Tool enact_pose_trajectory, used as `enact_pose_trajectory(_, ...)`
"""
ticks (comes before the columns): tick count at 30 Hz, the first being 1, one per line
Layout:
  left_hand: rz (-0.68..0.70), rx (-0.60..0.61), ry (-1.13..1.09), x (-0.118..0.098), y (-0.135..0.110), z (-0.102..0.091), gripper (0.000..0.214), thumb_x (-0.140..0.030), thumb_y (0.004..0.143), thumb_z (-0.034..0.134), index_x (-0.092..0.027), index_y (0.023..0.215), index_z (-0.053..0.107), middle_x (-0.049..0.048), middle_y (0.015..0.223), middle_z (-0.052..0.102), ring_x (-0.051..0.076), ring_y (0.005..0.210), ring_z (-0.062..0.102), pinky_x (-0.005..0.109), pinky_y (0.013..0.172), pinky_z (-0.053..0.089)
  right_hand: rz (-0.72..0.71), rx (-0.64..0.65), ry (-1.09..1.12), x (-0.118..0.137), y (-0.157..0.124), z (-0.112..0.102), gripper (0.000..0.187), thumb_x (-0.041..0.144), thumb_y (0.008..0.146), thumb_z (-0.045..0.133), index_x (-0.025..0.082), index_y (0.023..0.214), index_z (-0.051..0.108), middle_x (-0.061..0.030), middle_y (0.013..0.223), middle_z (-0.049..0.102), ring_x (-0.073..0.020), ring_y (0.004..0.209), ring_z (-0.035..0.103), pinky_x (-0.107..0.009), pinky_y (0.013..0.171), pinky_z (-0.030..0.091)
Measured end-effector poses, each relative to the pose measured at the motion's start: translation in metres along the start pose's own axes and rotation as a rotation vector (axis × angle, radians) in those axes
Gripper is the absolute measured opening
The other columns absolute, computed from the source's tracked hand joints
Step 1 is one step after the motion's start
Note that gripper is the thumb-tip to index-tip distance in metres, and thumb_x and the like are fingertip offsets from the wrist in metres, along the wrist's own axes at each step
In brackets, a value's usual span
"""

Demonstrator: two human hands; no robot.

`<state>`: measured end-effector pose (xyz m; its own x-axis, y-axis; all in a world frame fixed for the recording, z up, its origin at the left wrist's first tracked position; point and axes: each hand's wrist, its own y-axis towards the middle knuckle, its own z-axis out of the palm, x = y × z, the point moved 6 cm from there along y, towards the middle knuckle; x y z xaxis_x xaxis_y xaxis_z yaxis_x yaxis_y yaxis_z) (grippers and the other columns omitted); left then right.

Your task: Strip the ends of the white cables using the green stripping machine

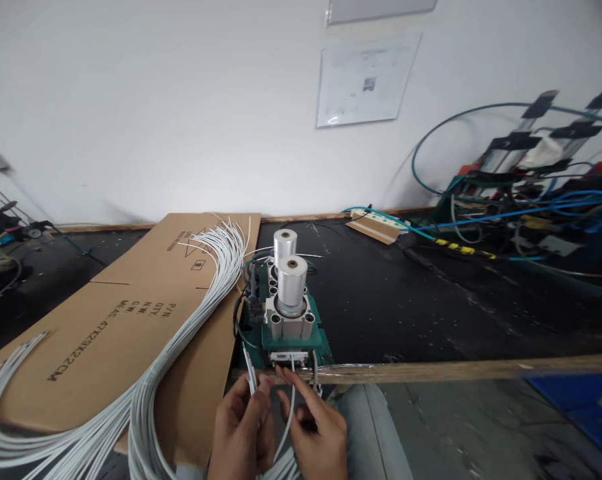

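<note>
Cardboard (131,293) crowds frame left, pneumatic fixture (291,293) centre; table edge (431,371) spans lower right. Left hand (243,427) pinches white cables (251,375); right hand (319,430), fingers parted.

Clearance about the twin-cylinder fixture (291,293): toward 3 o'clock, the bare black table (405,307) leaves a broad passage, limited near 2 o'clock by a power strip (381,219). The white cable bundle (195,320) obstructs 9 o'clock; left hand (245,423) and right hand (317,427) crowd 6 o'clock.
</note>
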<state>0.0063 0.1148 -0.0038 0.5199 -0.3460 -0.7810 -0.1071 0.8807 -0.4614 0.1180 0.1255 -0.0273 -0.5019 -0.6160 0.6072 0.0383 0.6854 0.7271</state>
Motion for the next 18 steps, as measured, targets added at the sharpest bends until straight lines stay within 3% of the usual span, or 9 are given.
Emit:
enact_pose_trajectory(7,0.002,-0.067,-0.038,-0.002,-0.001,-0.002,0.089,-0.065,0.042,0.09,-0.009,0.098,0.048,-0.0135,0.05,0.029,-0.005,0.038,0.014,0.007,0.037,0.011,0.012,0.02,-0.006,-0.002,0.0,0.0,0.045,0.011,0.093,0.061,0.025,0.135,0.05,-0.0012,0.109,0.072,-0.0024,0.048,0.052,-0.013,0.053,0.05)
enact_pose_trajectory(12,-0.018,-0.164,-0.099,0.0,-0.006,-0.008,0.097,-0.069,0.032,0.089,-0.009,0.101,0.055,-0.0091,0.055,0.041,-0.004,0.035,0.019,0.009,0.037,0.012,-0.054,0.012,0.01,0.004,-0.004,-0.004,0.043,0.008,0.092,0.06,0.022,0.131,0.052,-0.0037,0.107,0.071,-0.006,0.067,0.066,-0.012,0.064,0.053)
enact_pose_trajectory(15,0.004,-0.142,-0.056,0.01,-0.007,-0.018,0.082,-0.072,0.039,0.086,-0.01,0.086,0.06,-0.004,0.062,0.045,-0.002,0.044,0.032,0.009,0.043,0.021,-0.129,-0.025,-0.052,0.016,-0.016,-0.01,0.04,0.007,0.091,0.059,0.021,0.128,0.055,-0.0026,0.102,0.072,-0.0095,0.078,0.07,-0.015,0.071,0.055)
enact_pose_trajectory(18,0.144,-0.074,-0.003,0.02,-0.008,-0.033,0.066,-0.069,0.049,0.085,-0.011,0.069,0.062,0.0012,0.064,0.046,0.003,0.056,0.038,0.011,0.05,0.032,-0.132,-0.069,-0.191,0.032,-0.03,-0.016,0.033,0.01,0.093,0.057,0.022,0.123,0.057,-0.0015,0.095,0.073,-0.0118,0.077,0.071,-0.021,0.068,0.054)
